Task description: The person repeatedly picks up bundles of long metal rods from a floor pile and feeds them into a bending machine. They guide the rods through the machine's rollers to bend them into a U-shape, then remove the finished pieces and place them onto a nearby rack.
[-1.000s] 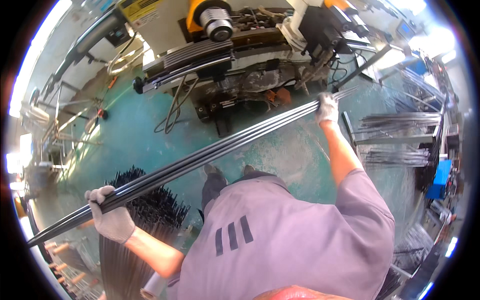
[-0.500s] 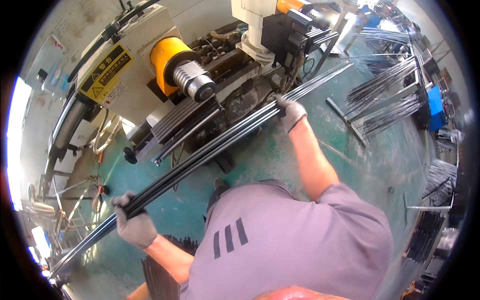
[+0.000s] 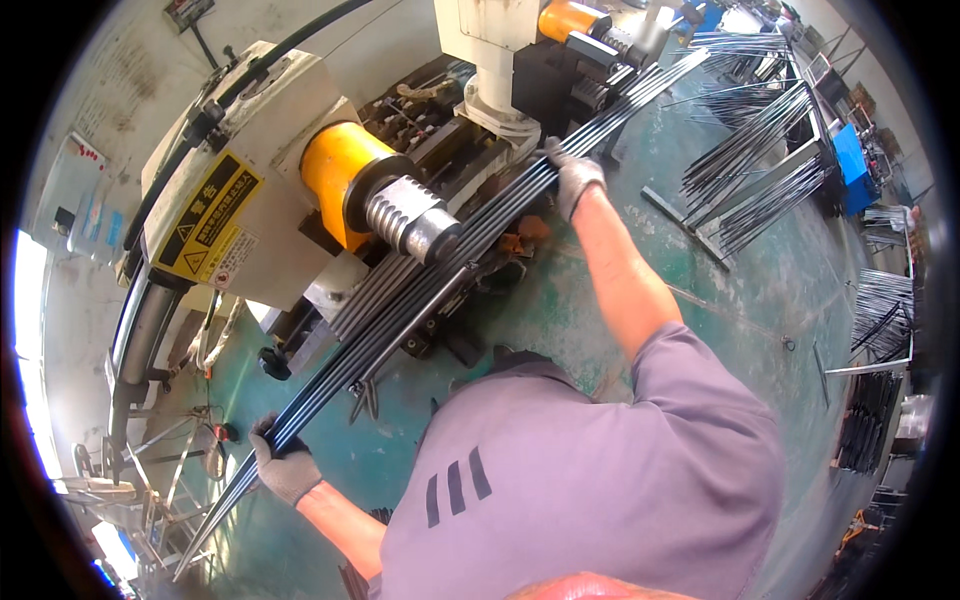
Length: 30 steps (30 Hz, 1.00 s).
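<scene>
A bundle of several long, thin dark metal rods (image 3: 345,370) runs slantwise from lower left to upper right in front of me. Near its lower-left part my gloved left hand (image 3: 287,468) is closed around the rods, thumb on top. Farther up, my gloved right hand (image 3: 577,183) grips the same bundle from the near side. Between my hands, the rods lie along the machine's front ledge, below a ridged steel spindle (image 3: 415,220) with an orange collar (image 3: 345,175). I cannot tell whether they rest on the ledge or hang just above it.
The pale machine housing (image 3: 235,180) bears a yellow warning label (image 3: 210,220). A second machine column (image 3: 490,75) stands farther back. At right, a rack holds several rods (image 3: 750,145) near a blue box (image 3: 852,170). A metal frame (image 3: 165,480) stands at far left.
Both hands have carried the rod bundle forward, toward the machine, so it now overlaps the ledge below the spindle. My right hand has risen in view; my left has shifted slightly right.
</scene>
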Motion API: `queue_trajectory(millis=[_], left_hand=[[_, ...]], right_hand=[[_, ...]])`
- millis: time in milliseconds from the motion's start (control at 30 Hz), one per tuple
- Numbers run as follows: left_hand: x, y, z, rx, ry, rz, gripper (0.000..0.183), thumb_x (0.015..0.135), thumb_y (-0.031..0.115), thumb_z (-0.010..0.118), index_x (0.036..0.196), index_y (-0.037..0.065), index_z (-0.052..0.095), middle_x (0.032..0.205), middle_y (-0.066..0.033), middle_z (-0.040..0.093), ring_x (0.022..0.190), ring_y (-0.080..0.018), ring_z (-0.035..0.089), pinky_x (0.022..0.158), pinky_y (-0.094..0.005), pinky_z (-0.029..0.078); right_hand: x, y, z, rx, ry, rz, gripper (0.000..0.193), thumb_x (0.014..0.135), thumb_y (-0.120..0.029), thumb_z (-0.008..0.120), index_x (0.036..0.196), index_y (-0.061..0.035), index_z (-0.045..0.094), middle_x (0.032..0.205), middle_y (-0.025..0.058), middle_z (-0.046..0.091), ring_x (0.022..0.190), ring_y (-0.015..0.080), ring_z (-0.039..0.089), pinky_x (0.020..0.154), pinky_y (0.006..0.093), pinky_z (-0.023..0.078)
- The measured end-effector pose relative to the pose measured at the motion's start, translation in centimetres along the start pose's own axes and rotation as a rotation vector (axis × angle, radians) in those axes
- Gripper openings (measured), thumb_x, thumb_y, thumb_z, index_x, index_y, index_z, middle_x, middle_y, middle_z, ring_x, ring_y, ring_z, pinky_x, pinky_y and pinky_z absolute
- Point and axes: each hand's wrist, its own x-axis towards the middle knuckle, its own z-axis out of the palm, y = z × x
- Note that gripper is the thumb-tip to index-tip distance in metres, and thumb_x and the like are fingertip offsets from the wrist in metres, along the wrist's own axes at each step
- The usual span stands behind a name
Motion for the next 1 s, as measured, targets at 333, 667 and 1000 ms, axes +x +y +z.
queue_trajectory(millis=[333, 667, 1000], left_hand=[[-1.0, -8.6, 3.6, 0.068, -0.207, -0.169, 0.045, 0.115, 0.028, 0.046, 0.131, -0.012, 0.06, 0.135, -0.0233, 0.064, 0.129, -0.0345, 0.06, 0.122, -0.0489, 0.041], [1.9, -6.6, 0.4, -0.019, 0.101, -0.13, 0.039, 0.113, 0.023, 0.05, 0.132, -0.008, 0.062, 0.131, -0.0191, 0.068, 0.128, -0.0343, 0.062, 0.119, -0.0507, 0.046], [-0.8, -11.3, 4.4, 0.164, -0.082, -0.092, 0.039, 0.114, 0.027, 0.052, 0.134, -0.005, 0.063, 0.128, -0.015, 0.068, 0.122, -0.0269, 0.065, 0.115, -0.0406, 0.047]], right_hand=[[7.8, -3.1, 2.5, -0.059, 0.065, 0.047, 0.033, 0.092, -0.021, 0.086, 0.109, 0.0035, 0.071, 0.109, 0.0152, 0.077, 0.086, 0.028, 0.073, 0.082, 0.0414, 0.06], [18.1, -4.9, 0.9, 0.186, -0.201, 0.146, 0.016, 0.099, -0.015, 0.077, 0.104, -0.0005, 0.072, 0.093, 0.0126, 0.077, 0.081, 0.0278, 0.076, 0.076, 0.0419, 0.064], [12.9, -6.3, 3.0, -0.107, 0.098, 0.161, 0.086, 0.086, -0.047, 0.088, 0.144, 0.0098, 0.057, 0.145, 0.0255, 0.062, 0.131, 0.0324, 0.062, 0.111, 0.0432, 0.048]])
